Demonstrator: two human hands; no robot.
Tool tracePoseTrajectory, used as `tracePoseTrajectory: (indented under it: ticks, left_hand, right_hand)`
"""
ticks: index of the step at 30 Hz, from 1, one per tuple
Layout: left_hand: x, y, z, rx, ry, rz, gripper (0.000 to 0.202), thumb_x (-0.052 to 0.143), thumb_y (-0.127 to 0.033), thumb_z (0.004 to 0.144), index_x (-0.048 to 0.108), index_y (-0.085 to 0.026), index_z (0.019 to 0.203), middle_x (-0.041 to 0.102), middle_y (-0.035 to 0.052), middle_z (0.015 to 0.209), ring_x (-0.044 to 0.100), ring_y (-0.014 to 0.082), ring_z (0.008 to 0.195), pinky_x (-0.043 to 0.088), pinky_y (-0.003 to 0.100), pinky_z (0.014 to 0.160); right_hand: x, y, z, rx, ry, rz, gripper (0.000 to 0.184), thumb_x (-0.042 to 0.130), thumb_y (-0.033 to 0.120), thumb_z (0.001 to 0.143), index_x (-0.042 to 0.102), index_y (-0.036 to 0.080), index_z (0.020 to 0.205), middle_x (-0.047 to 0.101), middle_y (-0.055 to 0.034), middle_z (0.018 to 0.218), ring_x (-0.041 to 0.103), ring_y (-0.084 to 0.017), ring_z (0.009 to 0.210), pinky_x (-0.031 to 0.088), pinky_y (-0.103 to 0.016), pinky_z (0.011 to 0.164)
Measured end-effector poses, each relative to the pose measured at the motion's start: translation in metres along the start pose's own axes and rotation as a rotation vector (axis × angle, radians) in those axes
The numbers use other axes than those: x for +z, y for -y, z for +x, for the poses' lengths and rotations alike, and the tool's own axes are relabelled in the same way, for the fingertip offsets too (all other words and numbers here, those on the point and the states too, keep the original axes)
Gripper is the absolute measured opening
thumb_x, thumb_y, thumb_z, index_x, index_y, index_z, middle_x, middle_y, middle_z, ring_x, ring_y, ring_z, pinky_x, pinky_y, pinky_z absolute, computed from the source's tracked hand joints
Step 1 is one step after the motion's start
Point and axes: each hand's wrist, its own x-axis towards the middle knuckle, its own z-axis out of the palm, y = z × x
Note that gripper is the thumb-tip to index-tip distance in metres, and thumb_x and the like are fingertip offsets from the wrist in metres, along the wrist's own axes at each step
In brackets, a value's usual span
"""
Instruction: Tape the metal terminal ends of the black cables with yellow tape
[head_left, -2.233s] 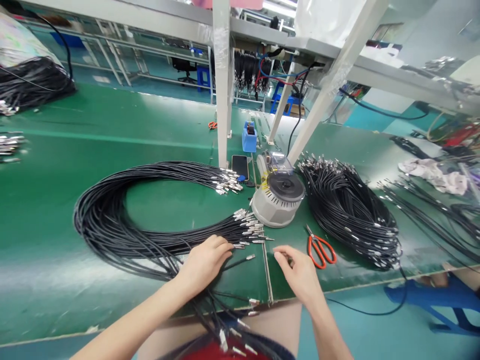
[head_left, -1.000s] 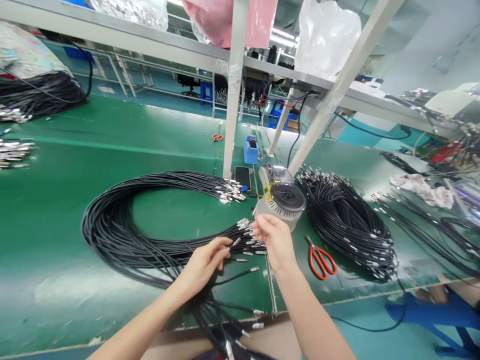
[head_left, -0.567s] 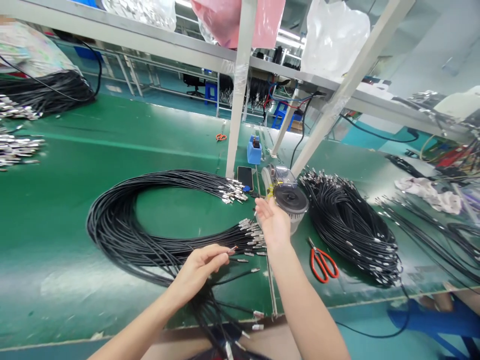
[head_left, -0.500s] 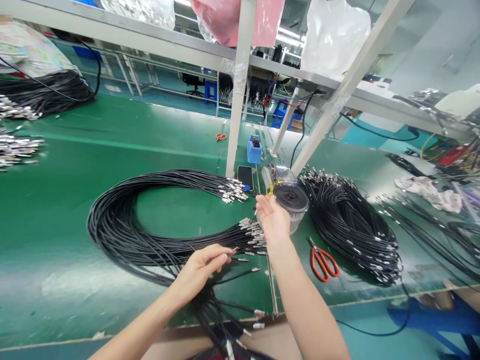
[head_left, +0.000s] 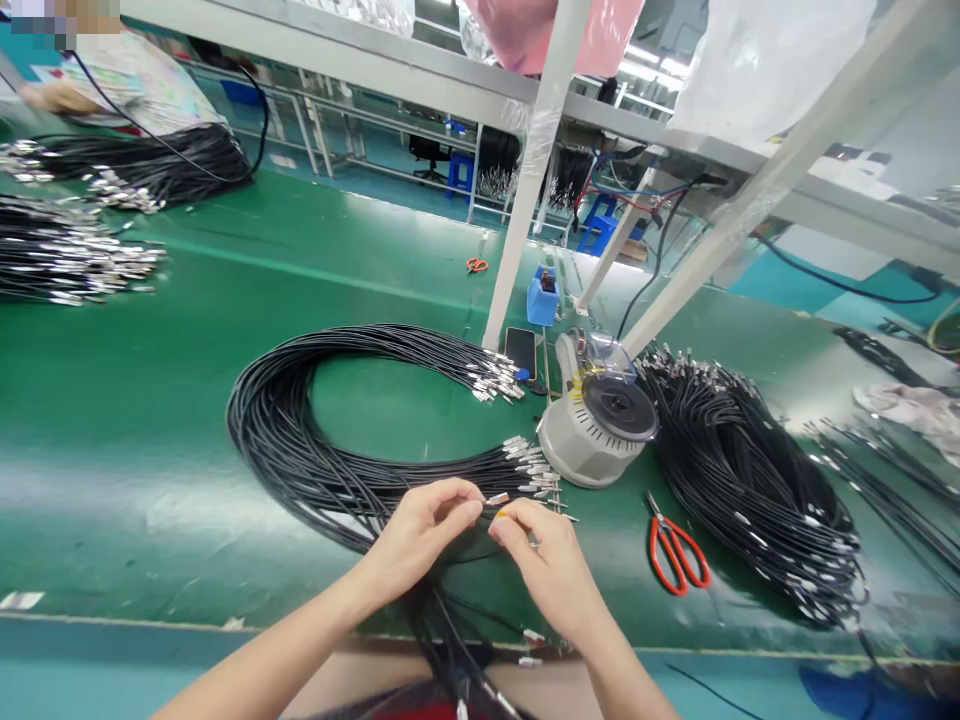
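My left hand (head_left: 420,528) pinches a black cable just behind its silver end plug (head_left: 498,498), low in the middle of the view. My right hand (head_left: 546,562) is closed right beside it, its fingertips pinched on a small yellow piece at the cable end. Both hands hover over the near side of a big coil of black cables (head_left: 300,440) with silver plugs fanned out to the right (head_left: 534,470). A grey round tape dispenser (head_left: 596,425) stands just beyond my right hand. More cables hang from the table edge toward my lap.
Red-handled scissors (head_left: 679,550) lie right of my hands. A second heap of black cables (head_left: 750,480) fills the right side. A phone (head_left: 520,351) and blue holder (head_left: 541,294) sit by the white posts (head_left: 525,200). Cable bundles (head_left: 75,255) and another person's hand lie far left.
My right hand came back from the tape dispenser to the cable end held by my left hand, now with a small yellow piece. The view shifted left and down.
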Motion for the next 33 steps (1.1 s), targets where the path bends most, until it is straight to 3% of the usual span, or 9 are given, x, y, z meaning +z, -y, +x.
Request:
tracePoseTrajectory:
  ticks: [6,11,17,19,22,24,27,30,33]
  left_hand:
    - [0.0,-0.003,-0.002,0.015,0.044,0.02,0.024,0.056,-0.038,0.091,0.065,-0.015,0.089,0.061,0.0013,0.078,0.051,0.0145,0.072,0.042,0.023,0.068]
    - [-0.001,-0.007,-0.003,0.015,0.082,0.022,0.025,0.056,-0.037,0.091,0.066,-0.015,0.087,0.062,0.0026,0.08,0.052,0.0156,0.074,0.042,0.024,0.069]
    - [-0.006,-0.009,-0.005,-0.066,0.101,-0.116,0.021,0.062,-0.036,0.086,0.063,-0.015,0.084,0.057,-0.0005,0.074,0.048,0.013,0.069,0.038,0.021,0.065]
    - [-0.007,-0.01,-0.005,-0.074,0.089,-0.129,0.021,0.062,-0.035,0.086,0.063,-0.014,0.082,0.055,-0.0013,0.072,0.046,0.0121,0.068,0.037,0.021,0.064]
    - [-0.006,-0.011,-0.005,-0.081,0.081,-0.127,0.021,0.061,-0.035,0.087,0.062,-0.014,0.082,0.054,-0.002,0.07,0.046,0.0115,0.066,0.037,0.021,0.063]
    - [-0.005,-0.011,-0.005,-0.079,0.071,-0.114,0.022,0.061,-0.036,0.087,0.063,-0.014,0.083,0.055,-0.0021,0.069,0.046,0.0116,0.066,0.037,0.021,0.063]
    - [-0.003,-0.01,-0.004,-0.067,0.06,-0.108,0.024,0.06,-0.038,0.088,0.064,-0.014,0.086,0.06,-0.0002,0.073,0.051,0.0129,0.069,0.04,0.022,0.066]
    - [-0.001,-0.01,-0.004,-0.06,0.06,-0.102,0.025,0.061,-0.04,0.088,0.065,-0.014,0.087,0.065,0.0021,0.078,0.056,0.015,0.074,0.043,0.023,0.069]
    - [0.001,-0.009,-0.004,-0.048,0.033,-0.055,0.027,0.061,-0.041,0.088,0.065,-0.015,0.084,0.065,0.0016,0.076,0.055,0.0146,0.071,0.043,0.023,0.067]
  right_hand:
    - [0.003,-0.003,0.009,0.021,0.006,0.061,0.029,0.05,0.026,0.094,0.065,0.018,0.07,0.065,-0.0003,0.072,0.058,-0.014,0.07,0.042,-0.023,0.065]
    - [0.008,-0.006,0.009,0.084,-0.018,0.17,0.032,0.055,0.035,0.091,0.069,0.018,0.068,0.066,-0.0012,0.066,0.06,-0.015,0.062,0.045,-0.024,0.06]
    - [0.014,-0.016,0.008,0.316,-0.064,0.314,0.043,0.069,0.05,0.079,0.065,0.016,0.053,0.059,-0.0006,0.047,0.052,-0.012,0.043,0.041,-0.023,0.045]
    - [0.015,-0.018,0.005,0.294,-0.112,0.345,0.041,0.067,0.05,0.081,0.069,0.016,0.06,0.064,-0.0024,0.054,0.056,-0.013,0.048,0.044,-0.023,0.05]
    - [0.016,-0.018,0.002,0.192,-0.226,0.392,0.031,0.061,0.046,0.088,0.075,0.019,0.093,0.075,-0.0067,0.084,0.066,-0.019,0.077,0.05,-0.029,0.074]
    - [0.018,-0.017,0.002,0.171,-0.214,0.443,0.031,0.063,0.044,0.087,0.074,0.02,0.104,0.075,-0.0084,0.097,0.067,-0.022,0.089,0.05,-0.032,0.083]
    - [0.023,-0.014,0.004,0.188,-0.14,0.516,0.026,0.069,0.04,0.083,0.075,0.016,0.091,0.075,-0.0083,0.089,0.067,-0.022,0.081,0.051,-0.032,0.076]
    - [0.025,-0.01,0.001,0.213,-0.151,0.496,0.023,0.07,0.037,0.082,0.073,0.015,0.077,0.073,-0.0055,0.074,0.064,-0.019,0.07,0.05,-0.029,0.069]
    - [0.023,-0.008,-0.004,0.212,-0.176,0.423,0.021,0.068,0.035,0.084,0.074,0.016,0.078,0.073,-0.0049,0.075,0.064,-0.019,0.072,0.049,-0.029,0.071]
